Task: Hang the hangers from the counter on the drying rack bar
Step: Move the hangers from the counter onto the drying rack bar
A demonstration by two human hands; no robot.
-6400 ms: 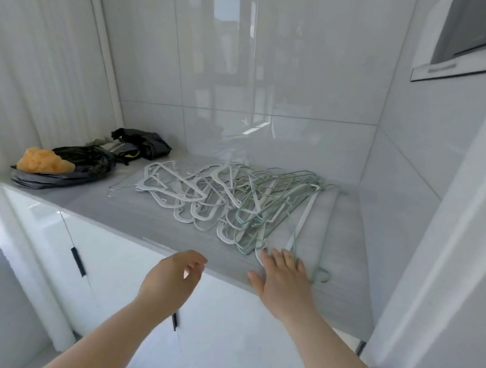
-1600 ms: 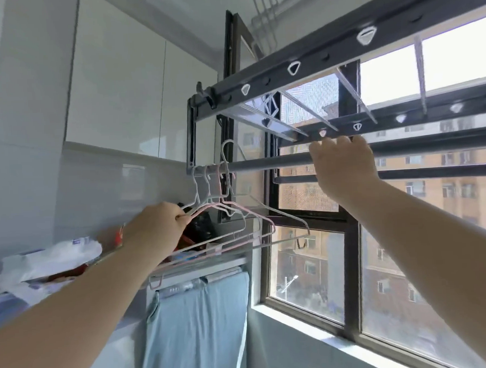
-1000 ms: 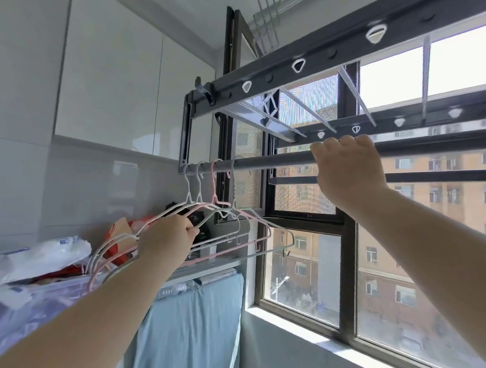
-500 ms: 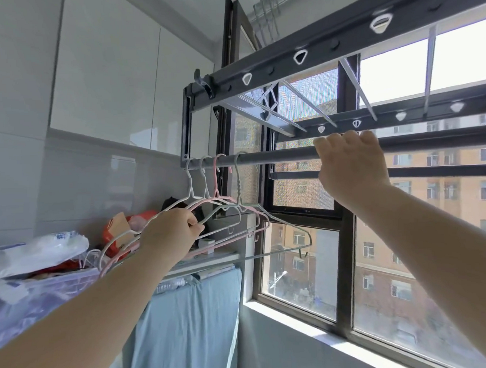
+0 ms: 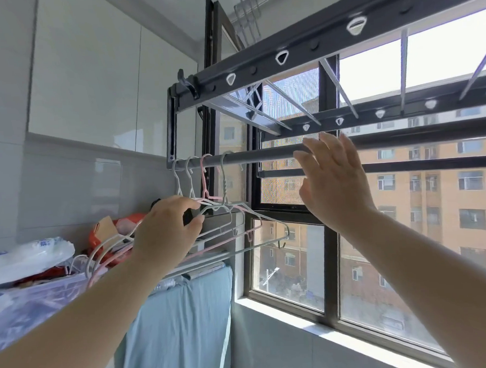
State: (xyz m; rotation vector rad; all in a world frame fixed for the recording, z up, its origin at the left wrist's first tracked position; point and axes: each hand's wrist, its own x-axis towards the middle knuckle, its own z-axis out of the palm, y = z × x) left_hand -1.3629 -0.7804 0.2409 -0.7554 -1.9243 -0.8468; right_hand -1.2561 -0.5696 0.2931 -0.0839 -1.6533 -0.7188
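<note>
Evidently four hangers (image 5: 223, 206) hook over the bar (image 5: 257, 157) at centre-left of the frame, shoulders gripped by the left hand (image 5: 166, 227). The right hand (image 5: 333, 186) is spread beside the bar, grasping nothing. This bunch looks hung; whether more await is not shown.

no legible text, blue print on white bag (image 5: 32, 254) unreadable

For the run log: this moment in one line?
hangers: hooked on bar | left hand: holds hangers | right hand: open near bar
</note>
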